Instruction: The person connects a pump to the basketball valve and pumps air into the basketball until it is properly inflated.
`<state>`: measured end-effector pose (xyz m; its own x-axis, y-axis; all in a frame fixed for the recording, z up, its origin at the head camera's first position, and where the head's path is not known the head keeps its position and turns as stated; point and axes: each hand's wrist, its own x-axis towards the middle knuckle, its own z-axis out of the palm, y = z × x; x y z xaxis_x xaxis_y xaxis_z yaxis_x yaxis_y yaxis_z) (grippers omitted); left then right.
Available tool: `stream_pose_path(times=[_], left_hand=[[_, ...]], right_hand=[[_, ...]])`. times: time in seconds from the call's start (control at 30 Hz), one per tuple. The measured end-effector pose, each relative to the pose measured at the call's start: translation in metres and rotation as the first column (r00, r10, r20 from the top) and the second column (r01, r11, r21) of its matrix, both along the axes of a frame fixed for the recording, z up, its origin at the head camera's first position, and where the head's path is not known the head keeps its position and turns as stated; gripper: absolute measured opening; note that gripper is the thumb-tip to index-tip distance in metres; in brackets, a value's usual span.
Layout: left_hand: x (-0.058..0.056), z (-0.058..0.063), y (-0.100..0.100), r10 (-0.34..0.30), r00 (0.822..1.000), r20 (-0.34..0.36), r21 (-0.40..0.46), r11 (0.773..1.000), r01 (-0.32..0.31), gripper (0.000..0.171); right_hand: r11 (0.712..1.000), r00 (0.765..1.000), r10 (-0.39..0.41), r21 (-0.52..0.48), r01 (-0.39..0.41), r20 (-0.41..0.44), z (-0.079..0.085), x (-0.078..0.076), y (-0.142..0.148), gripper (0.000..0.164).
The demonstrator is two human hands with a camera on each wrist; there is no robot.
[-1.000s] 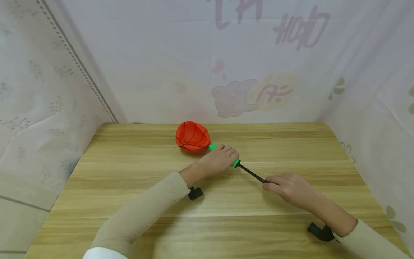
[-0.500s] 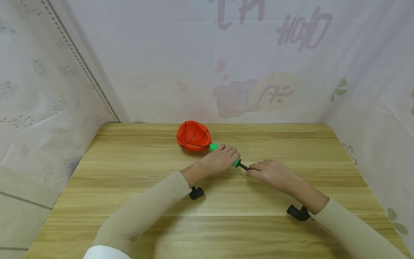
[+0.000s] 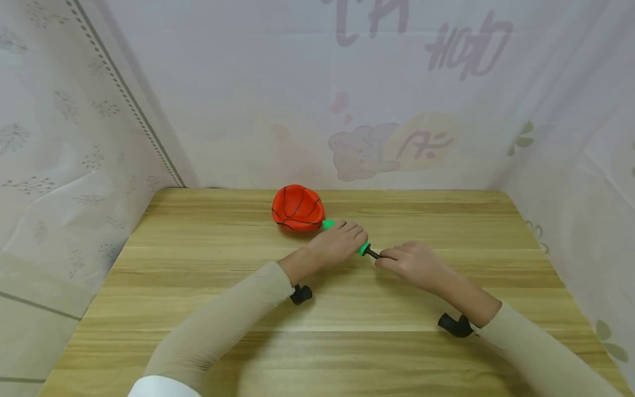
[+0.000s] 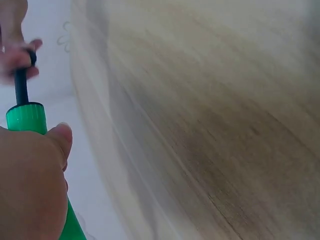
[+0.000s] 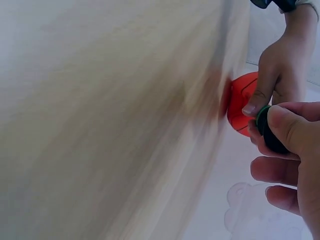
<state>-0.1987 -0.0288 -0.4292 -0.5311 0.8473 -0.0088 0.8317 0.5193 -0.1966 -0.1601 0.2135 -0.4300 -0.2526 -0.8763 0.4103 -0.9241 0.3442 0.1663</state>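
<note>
A red basketball (image 3: pixel 297 209) with black lines lies near the table's back edge, its top sunk in like a bowl. The tip of a green hand pump (image 3: pixel 364 248) meets its right side; whether a needle is inside the ball is hidden. My left hand (image 3: pixel 333 245) grips the green barrel, thumb along it in the left wrist view. On the far end, my right hand (image 3: pixel 415 267) pinches the pump's black handle (image 5: pixel 272 137) between thumb and fingers. Only a short length of black rod (image 4: pixel 21 87) shows between barrel and right hand.
The wood-grain table (image 3: pixel 198 264) reaches a pale printed cloth (image 3: pixel 238 110) at the back and both sides. A black wrist mount (image 3: pixel 301 295) hangs under the left wrist, and another black mount (image 3: pixel 455 325) under the right.
My right hand has moved left and away from me, pushing the rod into the barrel so less of it shows. My left hand and the basketball have stayed in place.
</note>
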Motion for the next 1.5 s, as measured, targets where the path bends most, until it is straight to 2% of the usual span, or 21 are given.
stream_pose_path(times=[0.1,0.23,0.3,0.47,0.7,0.97,1.4,1.5], left_hand=[[-0.001,-0.001,-0.001,-0.007,1.000,-0.009,0.000,1.000,0.007,0.013],[0.000,-0.002,-0.002,-0.021,1.000,-0.021,0.008,1.000,0.021,0.014],[0.000,-0.002,-0.002,-0.023,0.999,-0.024,0.015,1.000,0.024,0.014],[-0.001,-0.002,-0.002,-0.030,0.999,-0.027,0.025,0.999,0.031,0.016],[0.000,-0.002,-0.002,-0.054,0.997,-0.051,0.031,0.998,0.055,0.013],[0.003,-0.001,0.000,-0.038,0.998,-0.055,0.003,0.999,0.038,0.016],[0.003,-0.003,0.003,-0.009,0.997,-0.073,-0.025,1.000,0.007,0.017],[0.003,-0.004,0.005,-0.002,0.998,-0.066,-0.029,1.000,0.000,0.017]], right_hand=[[1.000,1.000,0.016,-0.022,-0.016,0.003,0.001,0.008,0.008,0.011],[0.999,1.000,0.015,-0.045,-0.015,-0.003,0.003,0.021,0.018,0.039],[0.999,1.000,0.001,-0.045,-0.002,-0.015,0.005,0.028,0.024,0.047],[0.999,0.999,-0.030,-0.040,0.028,-0.033,0.008,0.041,0.036,0.050],[0.997,0.999,-0.014,-0.077,0.010,-0.042,0.009,0.051,0.051,0.047],[0.997,0.999,-0.020,-0.071,0.017,-0.043,0.006,0.045,0.045,0.047],[0.999,0.998,0.023,-0.028,-0.025,-0.055,0.004,0.013,0.014,0.049],[1.000,0.999,0.019,-0.007,-0.019,-0.041,0.002,0.007,0.009,0.039]])
